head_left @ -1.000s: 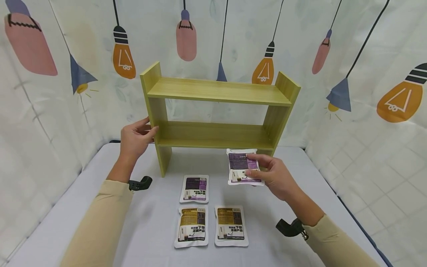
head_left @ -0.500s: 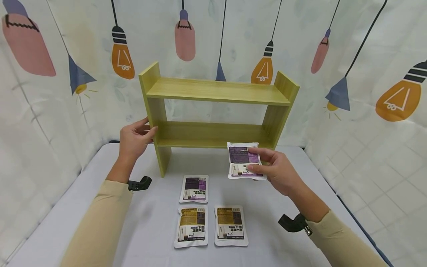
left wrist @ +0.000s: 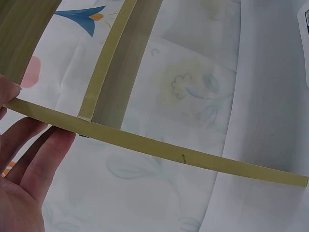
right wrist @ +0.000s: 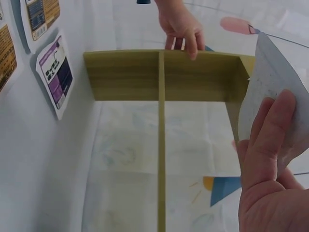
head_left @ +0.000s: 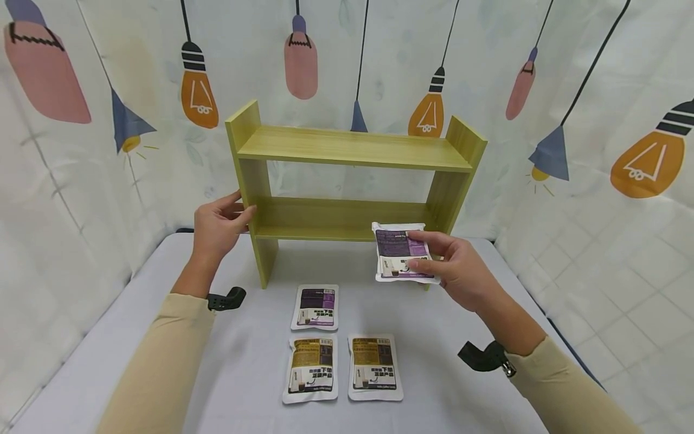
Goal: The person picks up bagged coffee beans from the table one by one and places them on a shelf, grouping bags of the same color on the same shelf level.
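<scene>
A yellow-green wooden two-tier shelf [head_left: 352, 147] stands towards the back of the table. My left hand [head_left: 219, 229] holds its left side panel, with the thumb at the front edge and the other fingers on the outer face, as the left wrist view [left wrist: 29, 164] also shows. In front of the lower tier, my right hand [head_left: 463, 268] pinches a white pouch with a purple label [head_left: 398, 244], raised off the table. Its plain pale back [right wrist: 265, 77] faces the right wrist camera. On the table lies another purple-labelled pouch [head_left: 316, 307], left of the held one.
Nearer the front edge, two gold-labelled pouches [head_left: 312, 369] [head_left: 374, 367] lie side by side on the white-covered table [head_left: 244, 380]. A curtain [head_left: 336, 36] printed with hanging lamps encloses the back and sides.
My right hand has lifted the purple-labelled pouch higher and slightly to the right, up to the level of the lower tier. My left hand keeps its hold on the shelf.
</scene>
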A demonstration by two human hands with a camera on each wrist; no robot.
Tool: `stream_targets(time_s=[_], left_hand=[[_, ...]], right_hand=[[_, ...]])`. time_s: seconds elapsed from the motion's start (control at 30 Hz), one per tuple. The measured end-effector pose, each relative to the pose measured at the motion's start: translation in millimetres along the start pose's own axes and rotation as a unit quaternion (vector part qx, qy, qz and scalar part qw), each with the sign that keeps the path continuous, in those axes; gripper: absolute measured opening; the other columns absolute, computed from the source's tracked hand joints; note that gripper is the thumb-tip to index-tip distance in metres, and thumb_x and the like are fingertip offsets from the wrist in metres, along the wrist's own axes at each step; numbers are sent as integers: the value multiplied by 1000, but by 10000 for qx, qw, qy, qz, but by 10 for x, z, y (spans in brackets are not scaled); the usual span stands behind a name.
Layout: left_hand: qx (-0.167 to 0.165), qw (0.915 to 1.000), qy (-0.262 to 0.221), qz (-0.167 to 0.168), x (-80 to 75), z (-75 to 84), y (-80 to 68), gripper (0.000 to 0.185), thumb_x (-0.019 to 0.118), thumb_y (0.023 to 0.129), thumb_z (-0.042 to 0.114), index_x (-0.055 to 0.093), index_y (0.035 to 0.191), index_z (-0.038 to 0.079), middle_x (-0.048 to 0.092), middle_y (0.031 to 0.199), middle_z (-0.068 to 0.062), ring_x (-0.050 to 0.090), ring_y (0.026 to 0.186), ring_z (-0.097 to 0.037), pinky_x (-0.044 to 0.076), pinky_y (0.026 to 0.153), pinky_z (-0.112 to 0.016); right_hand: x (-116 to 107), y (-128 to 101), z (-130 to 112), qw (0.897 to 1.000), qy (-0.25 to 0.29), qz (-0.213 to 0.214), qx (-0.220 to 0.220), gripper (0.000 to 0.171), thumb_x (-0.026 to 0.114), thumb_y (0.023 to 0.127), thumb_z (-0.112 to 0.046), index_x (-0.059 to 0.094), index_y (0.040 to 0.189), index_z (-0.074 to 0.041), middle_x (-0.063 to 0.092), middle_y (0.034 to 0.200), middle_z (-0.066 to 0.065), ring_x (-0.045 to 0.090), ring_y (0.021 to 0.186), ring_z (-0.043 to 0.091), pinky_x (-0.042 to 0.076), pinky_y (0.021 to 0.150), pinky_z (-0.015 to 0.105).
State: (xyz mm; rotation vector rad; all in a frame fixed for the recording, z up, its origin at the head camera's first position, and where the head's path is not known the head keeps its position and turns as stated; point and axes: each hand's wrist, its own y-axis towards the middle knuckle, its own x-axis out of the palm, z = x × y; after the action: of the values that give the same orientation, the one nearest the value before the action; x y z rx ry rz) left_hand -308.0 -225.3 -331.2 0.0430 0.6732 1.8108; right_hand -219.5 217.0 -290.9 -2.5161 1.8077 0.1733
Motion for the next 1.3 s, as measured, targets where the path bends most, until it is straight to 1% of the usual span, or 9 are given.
stream_targets(time_s=[0.27, 0.4, 0.57, 0.73, 0.93, 1.17, 1.3], left_hand=[[-13, 10000, 4, -14, 1, 12, 4, 53, 74, 95, 29, 59, 145, 24, 70, 127, -23, 68, 80, 9, 59, 65, -14], [11, 10000, -6, -4, 1, 8, 8, 53, 74, 95, 29, 59, 145, 23, 71, 125, -24, 68, 79, 9, 59, 65, -15], [3, 10000, 35, 24, -3, -1, 15, 53, 75, 94, 30, 60, 144, 21, 72, 121, -26, 68, 78, 8, 60, 64, -16], [8, 10000, 65, 28, -4, -4, 15, 54, 75, 94, 32, 60, 144, 21, 72, 120, -25, 68, 78, 9, 60, 65, -17], [-31, 10000, 54, 2, -3, 7, -2, 55, 74, 94, 34, 59, 145, 22, 72, 120, -25, 68, 78, 8, 60, 65, -17], [-28, 10000, 24, -11, 3, -3, -7, 53, 75, 94, 31, 59, 145, 22, 72, 121, -25, 68, 79, 7, 60, 65, -16], [-30, 10000, 44, -16, 2, -7, -9, 54, 74, 94, 31, 59, 145, 23, 72, 121, -25, 68, 78, 7, 60, 64, -16]], right_hand=[[-47, 9, -105, 9997, 207, -13, -99, 53, 72, 95, -6, 58, 146, -12, 51, 138, 8, 68, 109, 20, 62, 88, 26], [-75, 5, -151, 9993, 323, -58, -199, 50, 70, 95, -1, 60, 143, -12, 51, 135, 9, 69, 106, 19, 62, 86, 25], [-110, 10, -206, 9987, 378, -102, -326, 47, 69, 95, 0, 63, 140, -14, 50, 135, 10, 69, 106, 18, 62, 85, 25], [-144, 23, -265, 9980, 469, -154, -405, 45, 68, 95, 0, 66, 137, -17, 50, 136, 10, 69, 105, 18, 62, 85, 25], [-185, 28, -349, 9973, 599, -145, -401, 46, 66, 96, 2, 65, 139, -15, 49, 137, 11, 69, 105, 18, 62, 86, 25], [-244, 41, -448, 9948, 876, -159, -500, 44, 65, 96, 4, 68, 135, -15, 59, 128, 9, 71, 101, 19, 62, 85, 25], [-273, 51, -508, 9933, 1009, -151, -539, 42, 65, 95, 5, 69, 133, -15, 60, 126, 9, 71, 100, 19, 62, 85, 24]])
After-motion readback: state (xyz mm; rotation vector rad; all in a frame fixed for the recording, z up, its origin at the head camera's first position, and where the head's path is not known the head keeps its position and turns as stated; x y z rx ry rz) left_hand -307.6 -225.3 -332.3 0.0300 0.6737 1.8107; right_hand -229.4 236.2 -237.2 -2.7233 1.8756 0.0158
